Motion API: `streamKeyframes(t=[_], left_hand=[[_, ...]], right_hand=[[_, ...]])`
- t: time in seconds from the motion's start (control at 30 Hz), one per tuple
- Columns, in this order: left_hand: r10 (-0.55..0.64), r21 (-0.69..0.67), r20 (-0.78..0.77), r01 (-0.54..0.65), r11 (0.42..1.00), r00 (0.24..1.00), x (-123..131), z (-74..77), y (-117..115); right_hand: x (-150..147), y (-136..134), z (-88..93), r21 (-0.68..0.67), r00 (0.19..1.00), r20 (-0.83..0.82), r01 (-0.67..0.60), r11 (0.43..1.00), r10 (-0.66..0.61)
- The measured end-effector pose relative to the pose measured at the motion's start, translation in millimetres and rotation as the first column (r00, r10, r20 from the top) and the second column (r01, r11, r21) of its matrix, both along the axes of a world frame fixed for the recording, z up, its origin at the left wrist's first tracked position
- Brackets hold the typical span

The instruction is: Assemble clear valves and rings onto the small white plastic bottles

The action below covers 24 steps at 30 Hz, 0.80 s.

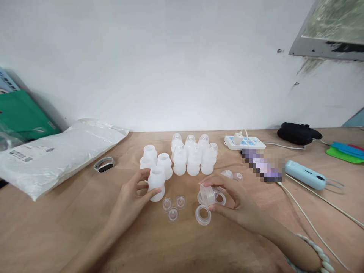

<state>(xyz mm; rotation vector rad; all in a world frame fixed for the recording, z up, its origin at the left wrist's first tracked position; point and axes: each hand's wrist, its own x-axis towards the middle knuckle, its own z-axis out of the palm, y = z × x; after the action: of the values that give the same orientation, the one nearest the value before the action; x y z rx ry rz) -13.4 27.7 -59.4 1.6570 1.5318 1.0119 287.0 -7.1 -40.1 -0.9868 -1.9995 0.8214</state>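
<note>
My left hand (132, 195) is closed around an open-necked white baby bottle (156, 185), held upright. Between the thumb and fingers of my right hand (233, 197) is a clear bottle collar (207, 195), tilted on its side; my fingers partly hide what is fitted in it. Below it a loose collar ring (203, 223) lies flat, with others partly hidden under my right hand. Three clear nipples (173, 215) lie between my hands. Behind the held bottle stand three uncapped bottles (165, 167). To their right, several bottles (193, 163) wear clear domed caps.
Clear domed caps (226, 173) lie beyond my right hand. A white plastic parcel (65, 151) and a fitness band (104, 165) are at left. At right are a power strip (256, 143), a phone (260, 163), a light-blue device (305, 175), cables and a black pouch (297, 133).
</note>
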Motion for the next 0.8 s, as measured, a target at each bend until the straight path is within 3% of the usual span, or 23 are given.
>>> streamKeyframes(t=[0.13,0.27,0.33,0.43,0.57,0.7,0.8], left_hand=[[0.031,0.048,-0.193,-0.022,0.999,0.981,2,1.1,0],[0.146,0.091,-0.451,-0.118,0.989,0.88,3,2.2,0],[0.178,0.11,-0.5,-0.142,0.984,0.847,3,2.2,-1],[0.18,0.205,-0.496,-0.087,0.975,0.85,0,1.1,-1],[0.049,0.175,-0.509,0.047,0.983,0.859,-2,-1.6,0],[-0.176,0.082,-0.391,0.224,0.971,0.904,2,-1.9,-1],[-0.27,0.029,-0.293,0.291,0.956,0.917,5,-1.5,-2]], right_hand=[[-3,0,3.8,0.025,1.0,0.018,0.0,1.0,-0.001],[-6,-1,7.8,0.029,0.999,0.03,-0.017,0.999,0.016],[-6,-2,9.4,0.027,0.999,0.031,-0.027,0.999,0.026],[-7,-3,11.0,0.037,0.999,0.027,-0.041,0.998,0.04],[-7,-3,12.4,0.063,0.999,0.019,-0.042,0.997,0.041],[-7,-3,13.8,0.07,0.999,0.031,-0.037,0.997,0.035],[-7,-4,14.7,0.06,0.999,0.042,-0.028,0.998,0.025]])
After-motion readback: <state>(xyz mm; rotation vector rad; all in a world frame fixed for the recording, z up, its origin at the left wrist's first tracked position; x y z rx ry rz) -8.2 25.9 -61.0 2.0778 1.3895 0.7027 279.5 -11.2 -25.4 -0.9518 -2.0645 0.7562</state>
